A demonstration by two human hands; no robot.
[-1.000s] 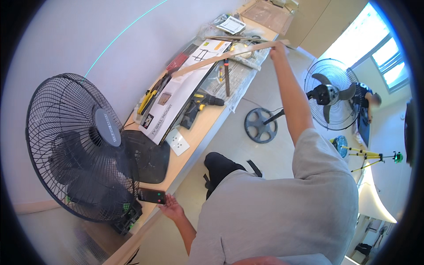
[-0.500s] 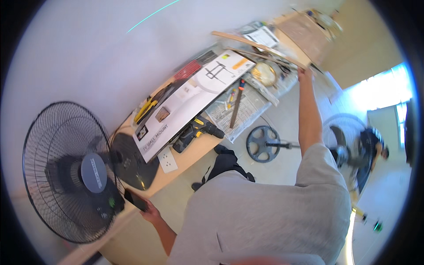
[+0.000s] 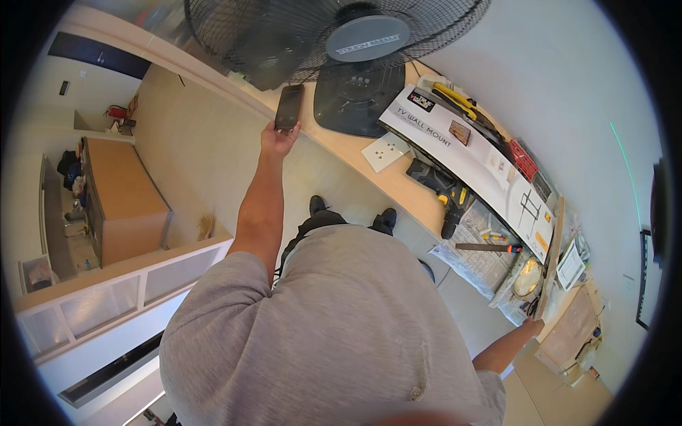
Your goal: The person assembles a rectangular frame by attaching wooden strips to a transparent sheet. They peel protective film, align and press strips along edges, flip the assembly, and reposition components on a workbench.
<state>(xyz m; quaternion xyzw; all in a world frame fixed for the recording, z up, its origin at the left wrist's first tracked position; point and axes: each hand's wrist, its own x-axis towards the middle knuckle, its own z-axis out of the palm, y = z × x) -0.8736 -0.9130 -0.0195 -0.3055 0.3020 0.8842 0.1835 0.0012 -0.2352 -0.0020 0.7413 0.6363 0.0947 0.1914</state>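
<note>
My left hand (image 3: 279, 140) is closed around a black smartphone (image 3: 289, 106) at the bench edge, beside the base of a black fan (image 3: 359, 96). The phone's dark face is turned up. Over at the right, my right hand (image 3: 533, 327) grips the near end of a long, narrow wooden strip (image 3: 552, 259). That strip lies along the end of a long white printed box (image 3: 483, 163). Its fingers are small and partly hidden here.
On the bench (image 3: 334, 144) are a white socket plate (image 3: 385, 151), a cordless drill (image 3: 447, 195), a flat bar tool with a red-and-black handle (image 3: 486, 248), a yellow-handled tool (image 3: 455, 98) and a red tray (image 3: 522, 160). A low white partition (image 3: 106, 305) stands at the left.
My view has swung left, so the bench now runs down toward the right. Both hands keep their hold; the phone now appears in front of the fan, near its base.
</note>
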